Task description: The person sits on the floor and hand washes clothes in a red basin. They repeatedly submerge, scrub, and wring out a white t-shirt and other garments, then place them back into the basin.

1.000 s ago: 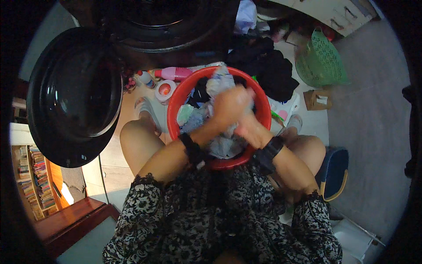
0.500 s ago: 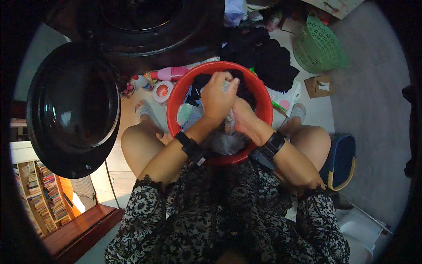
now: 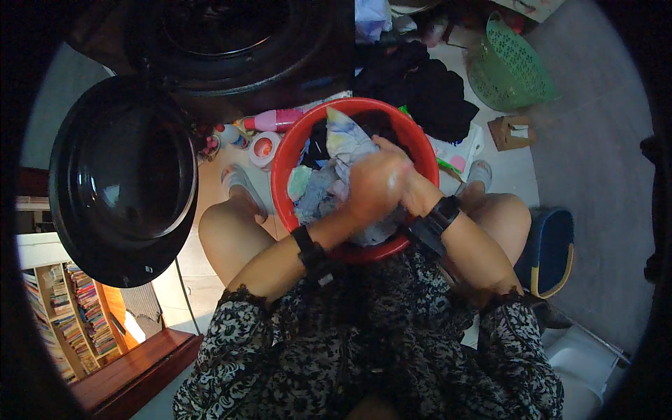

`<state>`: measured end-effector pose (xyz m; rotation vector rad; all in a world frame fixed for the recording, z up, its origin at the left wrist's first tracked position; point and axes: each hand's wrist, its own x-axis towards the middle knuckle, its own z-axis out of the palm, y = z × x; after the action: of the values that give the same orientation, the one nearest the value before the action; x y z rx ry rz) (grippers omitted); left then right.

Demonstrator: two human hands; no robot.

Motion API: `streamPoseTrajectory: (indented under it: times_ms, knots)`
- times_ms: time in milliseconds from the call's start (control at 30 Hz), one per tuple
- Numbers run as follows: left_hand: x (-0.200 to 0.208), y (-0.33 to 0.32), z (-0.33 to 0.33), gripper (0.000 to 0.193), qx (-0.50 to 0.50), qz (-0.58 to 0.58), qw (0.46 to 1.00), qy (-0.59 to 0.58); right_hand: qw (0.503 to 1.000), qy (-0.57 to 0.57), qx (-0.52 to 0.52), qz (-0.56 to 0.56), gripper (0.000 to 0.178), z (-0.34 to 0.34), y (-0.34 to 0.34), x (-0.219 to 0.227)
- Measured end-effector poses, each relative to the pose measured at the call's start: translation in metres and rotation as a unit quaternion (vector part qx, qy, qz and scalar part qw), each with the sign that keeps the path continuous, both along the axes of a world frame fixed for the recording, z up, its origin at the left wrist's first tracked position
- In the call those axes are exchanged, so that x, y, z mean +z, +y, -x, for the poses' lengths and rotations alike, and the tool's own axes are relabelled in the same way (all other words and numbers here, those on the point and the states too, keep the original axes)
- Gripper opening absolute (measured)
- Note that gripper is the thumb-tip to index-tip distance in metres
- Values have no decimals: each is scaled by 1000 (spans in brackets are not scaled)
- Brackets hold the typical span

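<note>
A red bucket [image 3: 283,183] stands between my knees with wet laundry in it. Pressed together over its middle are my left hand [image 3: 376,183], smeared by motion, and my right hand [image 3: 413,187]. Both are closed on a bunched pale cloth [image 3: 346,140] with yellow and blue patches; one end pokes up beyond my left hand. The part between my palms is hidden, and so are most of the right fingers. Below lie grey-blue laundry [image 3: 316,192], a pale green piece [image 3: 299,182] by the left rim and dark laundry [image 3: 318,143] at the far side.
A black washing machine [image 3: 231,77] with a raised round door [image 3: 119,175] is at far left. Dark clothes [image 3: 427,91] lie beyond the bucket. A pink bottle [image 3: 276,120], green basket [image 3: 514,73], tissue box [image 3: 511,133] and dark blue bin [image 3: 549,255] surround me.
My left hand has moved right and nearer, turning over the right hand. The pale cloth's end now sticks up at the far side, and more laundry shows at the left.
</note>
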<state>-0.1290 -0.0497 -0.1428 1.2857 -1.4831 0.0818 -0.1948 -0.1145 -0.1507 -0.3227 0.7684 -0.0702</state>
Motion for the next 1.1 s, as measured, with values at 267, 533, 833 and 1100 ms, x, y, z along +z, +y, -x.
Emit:
streamPoseTrajectory:
  times_ms: [267,533,833,1100]
  knots:
    - [8,-3,-4,22,87,55,994,32,994,-67,-56,68,29,-1,7,-22]
    - [-20,-2,-14,19,203,-123,962,137,991,-44,13,124,32,-4,6,-33]
    - [-26,10,-70,21,138,-279,944,107,969,-42,46,240,39,9,-8,10]
    - [-23,32,-88,78,-227,-376,775,454,969,-220,75,85,39,19,-28,20]
